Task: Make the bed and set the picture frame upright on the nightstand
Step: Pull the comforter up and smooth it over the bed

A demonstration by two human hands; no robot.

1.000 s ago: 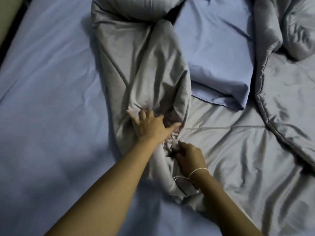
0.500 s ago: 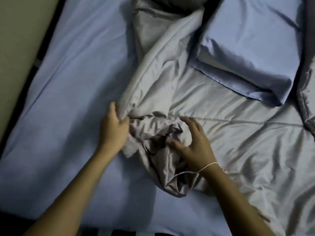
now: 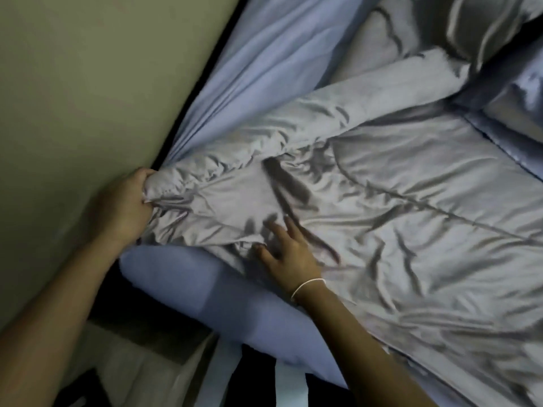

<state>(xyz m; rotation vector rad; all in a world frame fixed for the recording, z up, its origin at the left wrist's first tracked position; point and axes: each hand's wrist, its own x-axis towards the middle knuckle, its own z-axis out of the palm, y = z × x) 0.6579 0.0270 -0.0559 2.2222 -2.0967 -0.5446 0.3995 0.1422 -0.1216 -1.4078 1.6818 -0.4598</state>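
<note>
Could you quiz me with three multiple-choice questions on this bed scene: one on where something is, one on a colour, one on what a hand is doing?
1. Where is the corner of the grey comforter that the left hand holds?
A. By the wall-side edge of the bed
B. On top of the pillow
C. On the floor

2. What colour is the bed sheet?
A. White
B. Light blue
C. Red

3. What is the right hand doing?
A. Clutching a bunch of cloth
B. Hanging clear of the bed
C. Lying on the comforter with fingers spread

Answers: 1 A, the held corner sits next to the wall. 2 B, the bare sheet shows light blue. 3 C, its fingers lie straight and spread on the cloth.
</note>
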